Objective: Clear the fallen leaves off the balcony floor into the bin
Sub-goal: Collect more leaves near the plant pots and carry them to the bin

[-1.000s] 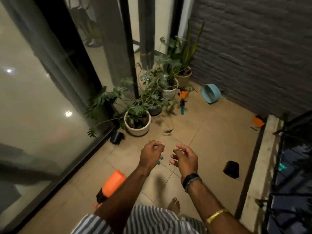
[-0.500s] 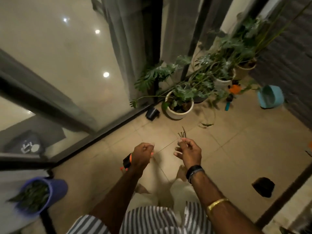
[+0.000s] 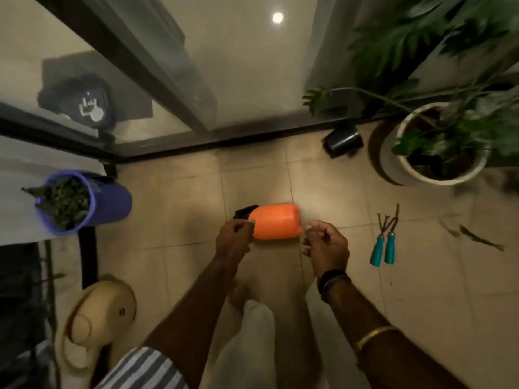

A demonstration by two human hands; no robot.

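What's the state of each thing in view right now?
Blue bin: on its side, leaves inside.
Orange jug: lying flat on the tiles.
Black pot: tipped over by the door track.
White planter: upright, planted.
Teal tools: lying side by side.
Fallen leaf: still on the floor.
Left hand: fingers curled, contents unclear.
Right hand: fingers curled, contents unclear.

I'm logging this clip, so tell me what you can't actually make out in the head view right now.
- Left hand: fingers curled; whether it holds leaves is hidden by its own back.
- Right hand: whatever it pinches is too small and dim.
- Purple bin: how full it is, hidden by the leaves on top.
- Potted plant: motion-blurred, cut off at the right edge.
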